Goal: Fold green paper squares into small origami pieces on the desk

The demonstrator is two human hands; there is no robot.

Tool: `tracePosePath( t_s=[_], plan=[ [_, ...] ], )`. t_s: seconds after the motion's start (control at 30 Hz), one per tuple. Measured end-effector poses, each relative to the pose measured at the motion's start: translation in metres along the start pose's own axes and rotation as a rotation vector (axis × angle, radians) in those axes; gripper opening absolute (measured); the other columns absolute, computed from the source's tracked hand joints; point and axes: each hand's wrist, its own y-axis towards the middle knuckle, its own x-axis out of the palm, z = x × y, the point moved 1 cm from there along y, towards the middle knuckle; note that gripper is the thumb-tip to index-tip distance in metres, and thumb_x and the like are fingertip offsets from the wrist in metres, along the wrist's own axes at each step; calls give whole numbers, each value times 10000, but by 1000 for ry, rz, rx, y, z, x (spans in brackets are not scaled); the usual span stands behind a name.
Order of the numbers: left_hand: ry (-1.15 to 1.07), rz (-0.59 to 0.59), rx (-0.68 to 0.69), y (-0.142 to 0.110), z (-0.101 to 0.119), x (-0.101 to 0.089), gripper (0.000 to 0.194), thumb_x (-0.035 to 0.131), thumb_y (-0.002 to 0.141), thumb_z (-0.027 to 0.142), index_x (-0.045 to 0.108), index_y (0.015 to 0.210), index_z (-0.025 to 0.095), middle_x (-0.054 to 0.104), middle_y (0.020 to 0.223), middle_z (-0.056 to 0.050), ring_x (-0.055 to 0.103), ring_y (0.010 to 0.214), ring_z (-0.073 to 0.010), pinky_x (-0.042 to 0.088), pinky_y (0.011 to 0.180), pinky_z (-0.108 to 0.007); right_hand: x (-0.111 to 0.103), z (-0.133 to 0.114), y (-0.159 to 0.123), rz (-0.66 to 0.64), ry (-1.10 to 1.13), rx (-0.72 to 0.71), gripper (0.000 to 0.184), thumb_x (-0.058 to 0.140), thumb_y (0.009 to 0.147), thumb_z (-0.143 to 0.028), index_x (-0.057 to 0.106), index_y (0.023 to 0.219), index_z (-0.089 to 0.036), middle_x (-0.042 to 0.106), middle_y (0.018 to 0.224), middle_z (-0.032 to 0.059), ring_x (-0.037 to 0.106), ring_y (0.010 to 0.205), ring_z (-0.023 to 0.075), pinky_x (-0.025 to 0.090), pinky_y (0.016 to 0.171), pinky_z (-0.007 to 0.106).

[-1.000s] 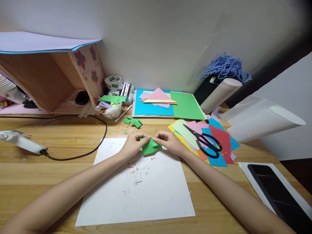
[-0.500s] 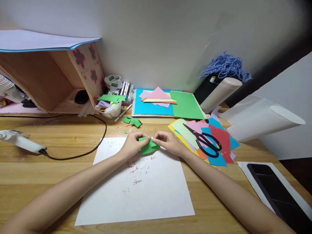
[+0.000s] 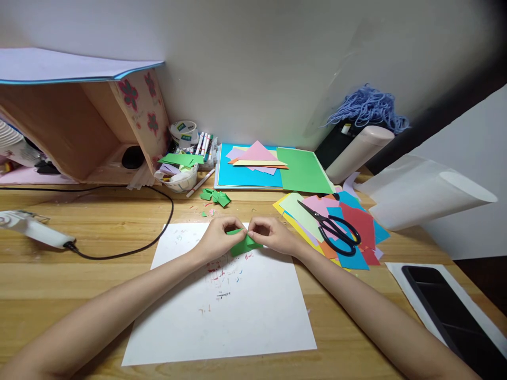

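Note:
Between my fingertips is a small folded piece of green paper [image 3: 240, 248], held just over the upper part of a marked white sheet [image 3: 261, 311]. My left hand [image 3: 220, 236] pinches its upper left side between thumb and fingers. From the other side, my right hand [image 3: 273, 235] pinches the paper's upper edge, the two thumbs almost meeting. My fingers hide part of the fold. Beyond my left hand lie several green paper scraps [image 3: 216, 197] on the wooden table [image 3: 79, 290].
Black-handled scissors [image 3: 336, 232] rest on coloured paper pieces [image 3: 358, 219] at right. Behind stand a stack of coloured sheets [image 3: 304, 171] and a scrap tub [image 3: 180, 182]. A glue gun [image 3: 37, 229] with its black cord lies left; a phone [image 3: 447, 311] lies right.
Both hands have drawn closer together and slightly lower, with the thumbs now nearly touching. The green paper has tilted, and less of its upper part shows.

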Motion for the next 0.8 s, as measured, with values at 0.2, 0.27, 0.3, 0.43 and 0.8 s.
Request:
tracePosePath(
  t_s=[0.2, 0.27, 0.3, 0.43, 0.8],
  plan=[
    [-65, -23, -53, 2, -8, 1, 116, 525, 650, 161, 633, 639, 118, 606, 623, -26, 506, 568, -108, 385, 532, -217, -3, -5, 1, 91, 23, 61, 121, 530, 771, -237, 538, 679, -158, 528, 650, -10, 475, 615, 105, 377, 570, 222],
    [-71, -21, -73, 2, -10, 1, 127, 524, 647, 167, 638, 641, 113, 606, 619, -27, 501, 555, -103, 389, 525, -214, -5, -5, 1, 132, 22, 66, 128, 534, 767, -247, 545, 675, -158, 542, 649, -7, 489, 621, 110, 384, 577, 226],
    [-78, -21, -84, 3, -11, 1, 132, 524, 648, 175, 640, 643, 112, 605, 619, -26, 501, 550, -101, 393, 524, -213, -5, -4, 1, 147, 23, 65, 136, 536, 767, -255, 549, 674, -157, 547, 647, -6, 493, 620, 111, 387, 577, 227],
    [-141, -41, -133, 4, -12, 1, 152, 533, 648, 197, 651, 680, 107, 608, 627, -22, 519, 551, -101, 421, 537, -213, -6, 4, 1, 199, 33, 71, 162, 550, 773, -299, 566, 698, -156, 552, 656, -2, 502, 614, 114, 399, 566, 230],
    [-224, -17, -165, 8, -9, 0, 219, 590, 686, 326, 592, 608, 121, 563, 550, 9, 497, 496, -90, 411, 508, -213, -3, 8, 3, 302, 255, 173, 310, 594, 745, -460, 564, 688, -157, 504, 578, -25, 480, 466, 91, 415, 438, 218]
  ],
)
